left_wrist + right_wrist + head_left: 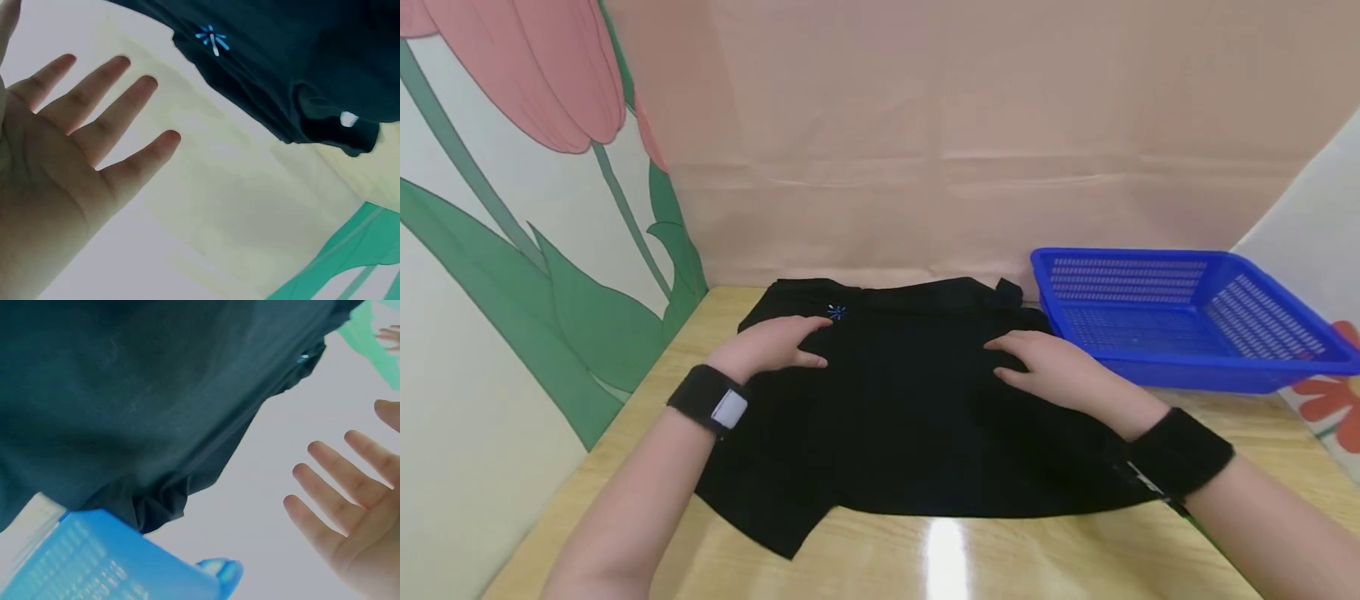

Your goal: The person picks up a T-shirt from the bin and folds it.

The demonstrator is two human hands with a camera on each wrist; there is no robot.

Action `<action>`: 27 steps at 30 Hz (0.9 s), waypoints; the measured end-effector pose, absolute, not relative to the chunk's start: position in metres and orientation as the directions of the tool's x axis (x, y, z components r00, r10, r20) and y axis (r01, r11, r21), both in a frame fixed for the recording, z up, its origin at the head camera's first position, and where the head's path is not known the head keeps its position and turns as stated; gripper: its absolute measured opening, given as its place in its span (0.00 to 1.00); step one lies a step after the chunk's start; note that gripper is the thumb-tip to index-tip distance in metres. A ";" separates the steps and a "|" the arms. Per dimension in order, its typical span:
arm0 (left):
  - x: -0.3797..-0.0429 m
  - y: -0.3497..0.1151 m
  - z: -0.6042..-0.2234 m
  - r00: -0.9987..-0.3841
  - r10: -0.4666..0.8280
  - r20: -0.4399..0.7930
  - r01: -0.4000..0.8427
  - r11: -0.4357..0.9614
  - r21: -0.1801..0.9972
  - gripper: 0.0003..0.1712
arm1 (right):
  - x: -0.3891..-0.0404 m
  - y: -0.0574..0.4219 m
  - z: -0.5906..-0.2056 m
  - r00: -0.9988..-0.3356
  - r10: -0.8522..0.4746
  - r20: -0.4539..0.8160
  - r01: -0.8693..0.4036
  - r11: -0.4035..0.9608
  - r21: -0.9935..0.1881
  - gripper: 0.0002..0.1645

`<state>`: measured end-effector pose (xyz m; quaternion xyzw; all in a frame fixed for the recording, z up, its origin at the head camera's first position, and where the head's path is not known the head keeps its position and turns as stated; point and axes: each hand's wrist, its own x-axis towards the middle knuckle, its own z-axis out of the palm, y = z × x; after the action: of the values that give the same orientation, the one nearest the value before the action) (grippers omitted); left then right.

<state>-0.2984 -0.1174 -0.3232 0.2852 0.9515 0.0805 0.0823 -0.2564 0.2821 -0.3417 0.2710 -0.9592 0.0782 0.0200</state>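
Note:
A black garment (895,425), its exact kind hard to make out, lies spread on the table with its far edge folded or bunched. Near its far left corner is a small blue-and-white star-like mark (837,312), also visible as a mark (213,40) in the left wrist view. My left hand (772,343) hovers over the garment's left part beside that mark, fingers extended. Over the right part is my right hand (1048,367), with its thumb apart from the fingers. Both wrist views show spread fingers holding nothing. Whether either hand touches the cloth in the head view, I cannot tell.
A blue plastic basket (1157,364) with perforated walls stands at the back right, close against the garment. Behind the light wooden table (880,554) hangs a pinkish cloth (925,150). A tulip-patterned panel (512,250) borders the left side.

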 end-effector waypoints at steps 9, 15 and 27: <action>-0.231 -0.154 -0.351 -0.793 0.609 -0.023 0.595 0.782 0.184 0.34 | -0.196 0.322 -0.354 -0.751 -0.633 0.185 -0.645 0.764 -0.006 0.20; -0.187 -0.186 -0.383 -0.808 0.588 0.025 0.580 0.789 0.204 0.27 | -0.171 0.352 -0.376 -0.690 -0.694 0.206 -0.708 0.706 0.003 0.19; -0.134 -0.201 -0.416 -0.846 0.533 0.000 0.512 0.812 0.282 0.30 | -0.146 0.381 -0.422 -0.612 -0.732 0.298 -0.773 0.634 -0.029 0.20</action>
<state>-0.1336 -0.2010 -0.4160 0.2747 0.9509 0.1369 0.0397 -0.1457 0.3811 -0.4222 0.4206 -0.8945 0.0771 0.1301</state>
